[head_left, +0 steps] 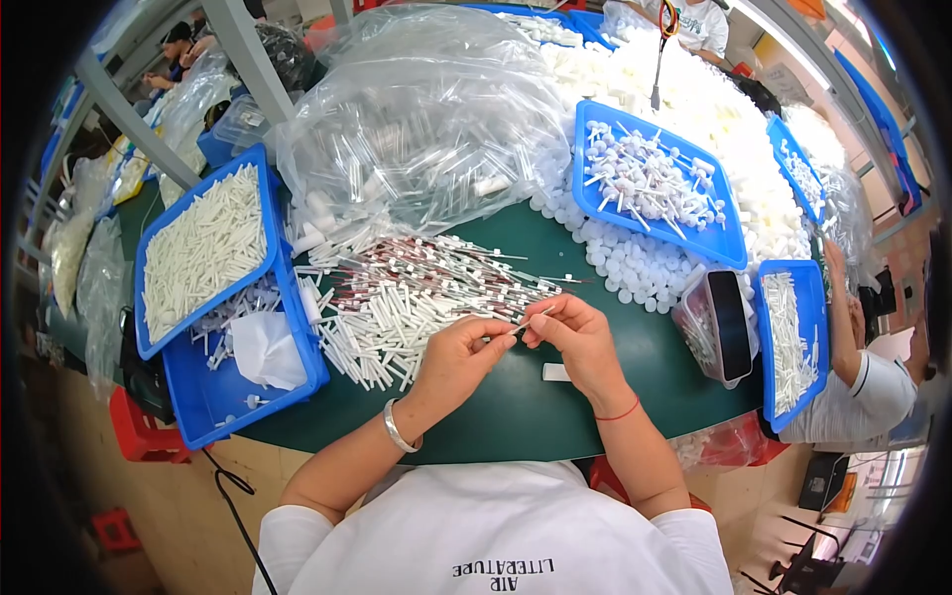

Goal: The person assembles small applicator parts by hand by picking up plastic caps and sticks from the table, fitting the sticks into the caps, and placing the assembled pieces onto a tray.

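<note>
My left hand and my right hand meet above the near part of the green table. Both are closed in a pinch on a thin, light-coloured stick-like part; its exact kind is too small to make out. Just under my right hand lies a short white tube. Beyond my hands spreads a pile of thin dark-red sticks with white ends, with loose white tubes heaped at its near left side.
Stacked blue trays with white pieces stand at left. A large clear plastic bag lies behind the pile. To the right are a blue tray of white parts, white round pieces, a phone against a clear container, and a co-worker's arm.
</note>
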The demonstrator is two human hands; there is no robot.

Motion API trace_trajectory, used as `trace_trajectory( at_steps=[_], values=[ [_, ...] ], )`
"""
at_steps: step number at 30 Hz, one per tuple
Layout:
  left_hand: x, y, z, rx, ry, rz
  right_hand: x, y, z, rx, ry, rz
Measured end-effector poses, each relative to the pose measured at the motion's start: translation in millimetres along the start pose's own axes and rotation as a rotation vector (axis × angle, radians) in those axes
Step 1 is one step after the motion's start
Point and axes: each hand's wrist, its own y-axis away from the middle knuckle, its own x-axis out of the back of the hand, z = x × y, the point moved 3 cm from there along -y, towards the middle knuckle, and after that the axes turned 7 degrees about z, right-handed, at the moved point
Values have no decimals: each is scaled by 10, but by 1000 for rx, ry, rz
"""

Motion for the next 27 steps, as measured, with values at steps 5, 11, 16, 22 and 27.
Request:
trace_trajectory(
  at_steps=[5,11,16,22,27],
  values=[
    [-15,-5,-3,93,57,-42,-59,56,-3,22,130,-70],
    [9,-32,162,270,203,-221,109,15,-61,-31,72,-200],
    [-64,-61,175,126,74,-92,104,22,-29,-7,92,-37],
    [-184,-199,244,-131,-147,13,85,2,-44,12,14,77],
    [-511,-538,356,91,135,-263,404,-35,-150,197,-40,323]
  ],
)
